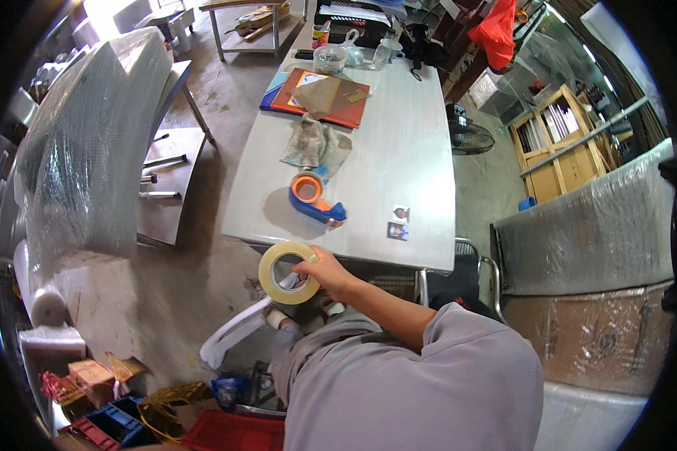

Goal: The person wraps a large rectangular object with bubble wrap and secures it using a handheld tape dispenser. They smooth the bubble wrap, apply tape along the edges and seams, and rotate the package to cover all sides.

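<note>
My right hand is closed round the rim of a wide roll of clear yellowish packing tape, with fingers through its core. The roll is held upright just off the table's near edge. Beyond it, on the light table, lies a blue tape dispenser with an orange hub and a roll of tape on it. A dirty grey cloth rests behind the dispenser. Two small photos lie to the right, near the edge. My left hand is out of the picture.
Folders, a clear tub and bottles stand at the table's far end. Plastic-wrapped panels lean at left; wrapped boxes stack at right. A floor fan, a chair and a red crate are nearby.
</note>
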The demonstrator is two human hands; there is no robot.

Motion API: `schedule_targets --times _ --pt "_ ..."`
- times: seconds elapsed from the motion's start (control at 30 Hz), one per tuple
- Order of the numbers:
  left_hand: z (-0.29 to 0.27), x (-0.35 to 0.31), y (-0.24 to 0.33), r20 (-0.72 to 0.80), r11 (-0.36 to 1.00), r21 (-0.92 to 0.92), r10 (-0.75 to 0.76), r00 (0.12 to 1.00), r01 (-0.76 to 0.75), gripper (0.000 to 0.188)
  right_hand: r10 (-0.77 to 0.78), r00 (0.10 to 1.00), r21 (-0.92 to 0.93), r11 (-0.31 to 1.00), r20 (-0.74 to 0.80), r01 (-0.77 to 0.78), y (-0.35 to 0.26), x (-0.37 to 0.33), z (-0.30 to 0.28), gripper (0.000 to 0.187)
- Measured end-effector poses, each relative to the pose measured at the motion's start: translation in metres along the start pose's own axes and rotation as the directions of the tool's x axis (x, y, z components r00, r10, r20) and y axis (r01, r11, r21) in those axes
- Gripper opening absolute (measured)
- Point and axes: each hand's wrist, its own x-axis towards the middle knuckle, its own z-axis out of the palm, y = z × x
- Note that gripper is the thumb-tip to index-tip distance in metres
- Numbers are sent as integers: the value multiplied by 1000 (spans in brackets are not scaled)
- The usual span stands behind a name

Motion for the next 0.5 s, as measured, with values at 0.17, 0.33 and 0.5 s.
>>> schedule_targets --times 0.17,0.33,0.5 --pt "59 -180 -119 709 381 -148 -602 367 913 66 -99 995 -26 995 -16 98 21 22 51 51" --pt "143 -234 -37 909 5 49 -415 -42 999 68 -264 964 -46 964 -9 263 6 1 80 53" --pt "194 -279 -59 924 93 -67 -370 97 993 43 -319 947 -191 933 -39 306 -19 3 83 50"
